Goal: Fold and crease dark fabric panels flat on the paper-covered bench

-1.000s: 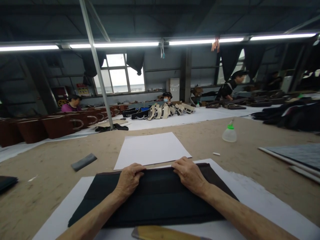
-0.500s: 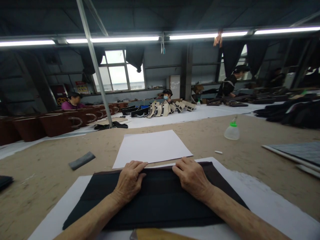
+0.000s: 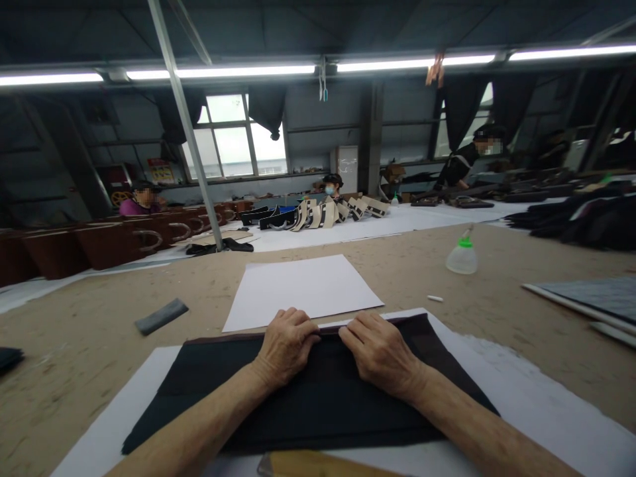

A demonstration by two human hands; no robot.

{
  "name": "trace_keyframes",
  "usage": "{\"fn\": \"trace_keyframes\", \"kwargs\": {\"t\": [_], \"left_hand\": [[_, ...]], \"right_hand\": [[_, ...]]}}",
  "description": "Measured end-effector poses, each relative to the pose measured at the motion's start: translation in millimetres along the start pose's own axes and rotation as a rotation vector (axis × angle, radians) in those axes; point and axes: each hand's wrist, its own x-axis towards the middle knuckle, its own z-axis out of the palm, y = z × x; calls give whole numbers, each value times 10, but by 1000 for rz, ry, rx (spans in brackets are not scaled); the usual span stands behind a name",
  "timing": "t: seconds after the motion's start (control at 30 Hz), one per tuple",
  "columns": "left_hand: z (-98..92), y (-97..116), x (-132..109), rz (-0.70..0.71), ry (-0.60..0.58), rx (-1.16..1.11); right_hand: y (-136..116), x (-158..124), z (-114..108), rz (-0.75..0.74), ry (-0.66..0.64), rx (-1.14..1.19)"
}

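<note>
Cloth (image 3: 322, 404) pinched along its 12 o'clock edge

Take the middle of that dark piece as the clock centre, with 12 pointing straight away from the wearer. Left hand (image 3: 288, 348) has the far edge at about 12, right hand (image 3: 380, 351) at about 1, just a short gap between them. Both grips look narrow, thumb and fingers closed on the edge, though what's tucked underneath is hidden. My guess on why they're so close: two pinches side by side control one short stretch nicely.

White paper (image 3: 541, 391) sits underneath, probably shielding the fabric from the scuffed table (image 3: 501, 285). Green-capped bottle (image 3: 462, 258) and a small white stick (image 3: 435, 299) are parked around 2, I'd say reachable but out of the way. Another white sheet (image 3: 303, 291) lies flat at 12.

Relative to the grip, the cloth's far edge is right at the fingertips and nearly all the rest spreads back toward 6, with a yellow-brown piece (image 3: 322, 465) just beyond the near edge, partly cut off by the view
</note>
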Motion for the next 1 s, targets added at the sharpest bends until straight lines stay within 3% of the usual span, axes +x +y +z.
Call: {"fn": "trace_keyframes", "kwargs": {"t": [0.27, 0.57, 0.8, 1.0], "left_hand": [[98, 3, 34, -45, -30, 60], [18, -135, -58, 40, -13, 23], [-246, -476, -358, 245, 33, 29], [-622, -523, -645, 424, -25, 101]], "right_hand": [[3, 48, 42, 101, -159, 1], [65, 26, 49, 95, -258, 25], [273, -140, -87, -59, -202, 83], [380, -312, -497, -261, -153, 83]]}}
